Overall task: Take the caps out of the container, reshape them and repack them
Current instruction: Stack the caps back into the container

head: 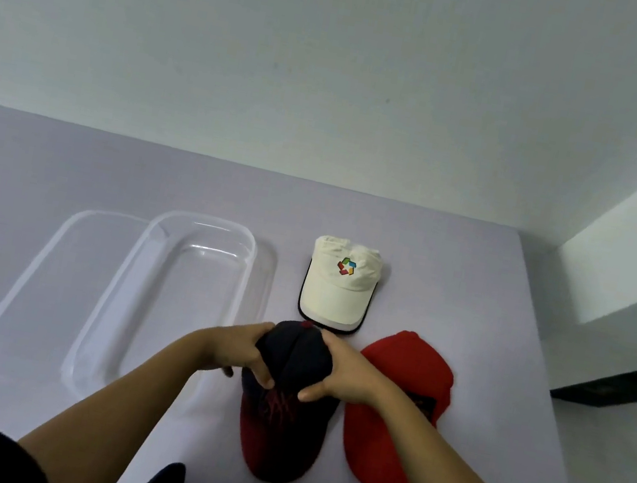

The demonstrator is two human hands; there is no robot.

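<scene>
Two hands (234, 354) (341, 373) gripping dark cap (288, 400), beside clear container (172, 301)

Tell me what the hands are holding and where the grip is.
Both hands grip the dark cap with the red brim by its crown: left hand on the crown's left side, right hand on its right, thumbs toward the brim.

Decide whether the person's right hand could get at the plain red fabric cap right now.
Probably yes, once it lets go. The right hand, with the left hand, grips the black cap with a red brim; the plain red fabric cap lies just beside it, nothing between.
</scene>
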